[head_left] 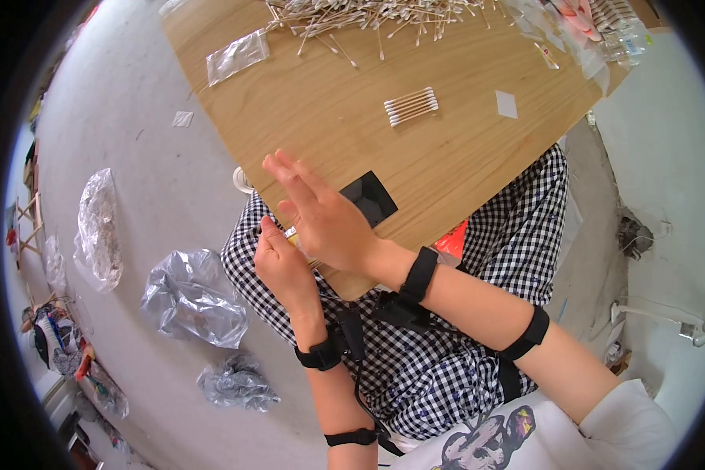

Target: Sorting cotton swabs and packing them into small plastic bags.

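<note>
At the table's near left edge my left hand (pixel 286 270) is closed, thumb up, round a small white-and-yellow packet (pixel 291 234) that is mostly hidden. My right hand (pixel 333 223) lies beside and partly over it, fingers stretched out together, its palm turned toward the packet. Whether the palm touches the packet I cannot tell. Just right of my right hand, a black flat square (pixel 370 199) rests on the table. Farther off lies a neat row of several cotton swabs (pixel 411 106), with a small white card (pixel 506 104) to its right.
A big heap of loose cotton swabs (pixel 368 14) covers the far part of the wooden table (pixel 313 102). A clear plastic bag (pixel 237 57) lies far left, and clear packaging (pixel 625 45) far right. Crumpled plastic bags (pixel 194 298) are on the floor to the left.
</note>
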The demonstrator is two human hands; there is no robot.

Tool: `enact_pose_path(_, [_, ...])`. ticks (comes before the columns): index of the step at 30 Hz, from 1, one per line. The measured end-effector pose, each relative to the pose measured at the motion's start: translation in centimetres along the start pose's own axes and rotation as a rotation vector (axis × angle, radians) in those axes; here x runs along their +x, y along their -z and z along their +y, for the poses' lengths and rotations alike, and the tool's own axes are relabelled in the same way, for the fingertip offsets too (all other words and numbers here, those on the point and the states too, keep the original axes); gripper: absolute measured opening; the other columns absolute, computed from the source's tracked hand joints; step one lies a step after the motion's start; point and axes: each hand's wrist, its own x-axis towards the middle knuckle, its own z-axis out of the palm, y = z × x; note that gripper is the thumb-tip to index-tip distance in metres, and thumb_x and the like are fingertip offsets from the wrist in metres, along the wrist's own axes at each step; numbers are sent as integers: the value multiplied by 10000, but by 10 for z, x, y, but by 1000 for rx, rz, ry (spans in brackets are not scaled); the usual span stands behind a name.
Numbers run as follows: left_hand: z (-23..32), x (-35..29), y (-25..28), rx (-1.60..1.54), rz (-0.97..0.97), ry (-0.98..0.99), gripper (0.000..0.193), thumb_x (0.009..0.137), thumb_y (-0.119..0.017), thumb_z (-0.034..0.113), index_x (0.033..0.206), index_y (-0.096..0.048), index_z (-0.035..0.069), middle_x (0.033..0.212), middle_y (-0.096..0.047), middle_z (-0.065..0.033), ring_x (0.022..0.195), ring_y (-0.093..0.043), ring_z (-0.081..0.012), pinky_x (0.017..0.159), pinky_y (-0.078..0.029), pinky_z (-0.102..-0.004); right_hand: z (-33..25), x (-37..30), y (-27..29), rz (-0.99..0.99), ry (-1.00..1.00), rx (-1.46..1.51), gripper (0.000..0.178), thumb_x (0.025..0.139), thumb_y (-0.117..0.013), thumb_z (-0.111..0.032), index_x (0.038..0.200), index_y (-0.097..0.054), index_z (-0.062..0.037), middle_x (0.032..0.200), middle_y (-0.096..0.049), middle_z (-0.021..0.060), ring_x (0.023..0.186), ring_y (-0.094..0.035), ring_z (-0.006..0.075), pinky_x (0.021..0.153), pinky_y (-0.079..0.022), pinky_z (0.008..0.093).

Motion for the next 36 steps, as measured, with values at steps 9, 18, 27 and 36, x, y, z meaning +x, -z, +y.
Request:
enact_pose_path(9, [18,-13,48,480,-249,-519,585,789,-764,264,1273,-553,14,1202,-569,-161,1134,-517,-346,982,-401,-422,9,0,33,-34,-262,803,713,1023,-334,-526,1488,-277,12,1505,-366,188,1439,-283,217,1191,-190,367])
enact_pose_path(18, [16,-7,51,517,-344,-631,658,593,-871,151,1197,-624,63,1138,-567,-101,1112,-514,-315,1039,-375,-450,-15,-21,4,-120,-201,672,669,1018,-399,-510,1473,-324,-24,1524,-335,184,1428,-300,258,1127,-280,347])
enact_pose_path(27, [39,13,46,286,-449,-345,357,727,-795,114,1023,-632,-2,970,-630,-110,842,-631,-225,722,-496,-322,-7,-18,16,13,-370,1012,649,1030,-364,-491,1458,-338,-4,1484,-402,153,1390,-360,204,1143,-281,347])
enact_pose_path(36, [38,12,98,650,-389,34,303,768,-760,168,970,-611,-2,782,-669,-83,716,-644,-184,679,-503,-321,-15,-64,77,16,-457,754,449,1026,-491,-339,1349,-469,-28,1329,-543,107,1111,-599,163,931,-449,284])
